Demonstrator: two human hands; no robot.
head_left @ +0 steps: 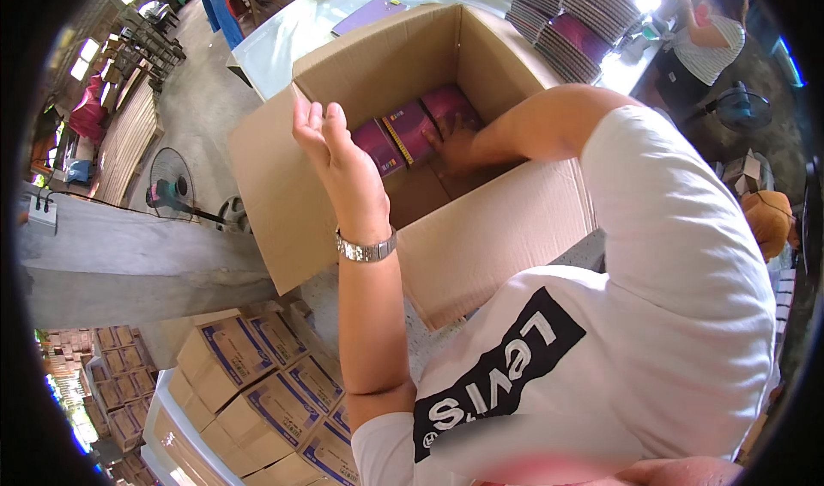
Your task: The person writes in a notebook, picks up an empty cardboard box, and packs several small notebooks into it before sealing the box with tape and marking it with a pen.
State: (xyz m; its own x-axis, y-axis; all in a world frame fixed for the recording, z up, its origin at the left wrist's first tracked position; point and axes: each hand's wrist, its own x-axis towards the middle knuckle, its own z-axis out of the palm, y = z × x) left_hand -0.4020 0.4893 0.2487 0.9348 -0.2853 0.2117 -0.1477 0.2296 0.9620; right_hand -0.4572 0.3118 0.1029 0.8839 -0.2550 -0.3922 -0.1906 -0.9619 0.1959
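A large open cardboard box [378, 57] stands before me with its flaps folded outward. In its bottom lie several purple-covered book-like packs [405, 134], side by side along the far part; brown cardboard shows nearer to me. My right hand [459, 147] reaches down inside, fingers spread and resting on or against the packs at the right. My left hand [343, 160], with a metal-band watch on the wrist, is raised over the box's left edge near the left flap [266, 168]. Its fingers are stretched out and hold nothing.
Beyond the box, a pale table [283, 44] carries stacks of bound books [575, 22] and a flat purple sheet [369, 15]. Packed cartons [257, 391] fill the lower left. A fan [167, 181] stands left, another fan [742, 108] right. A co-worker [708, 44] is at the far right.
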